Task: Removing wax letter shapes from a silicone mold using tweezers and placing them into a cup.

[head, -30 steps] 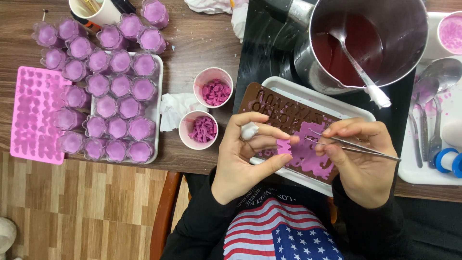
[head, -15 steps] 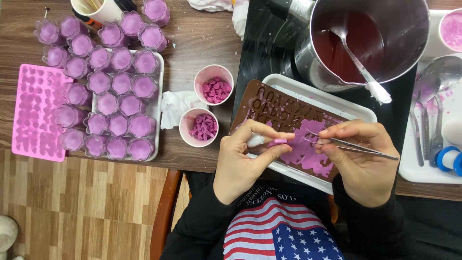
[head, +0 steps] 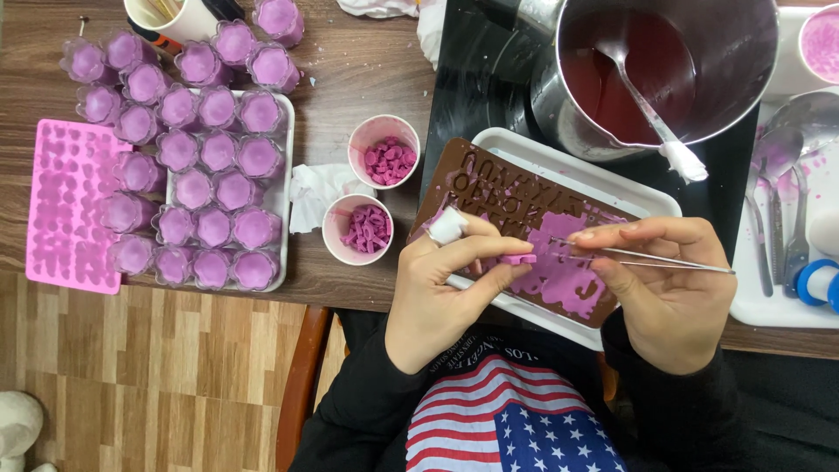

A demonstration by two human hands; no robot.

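left hand [head: 441, 293] pinches a small pink piece [head: 517, 259] between thumb and forefinger, fingers closed on it, held just over the brown mold [head: 489, 183] so the tweezers [head: 642, 258] can reach it. right hand [head: 669, 284] grips the tweezers, fingers closed round them, tips pointing at the piece. the mold sits in a white tray [head: 572, 157] on the table [head: 358, 70], probably to catch spills. two cups [head: 371, 197] of pink bits stand just left of the mold, within easy reach. pot [head: 682, 52] with spoon behind the tray; pink mold [head: 65, 205] and tray of filled purple cups [head: 205, 166] far left.
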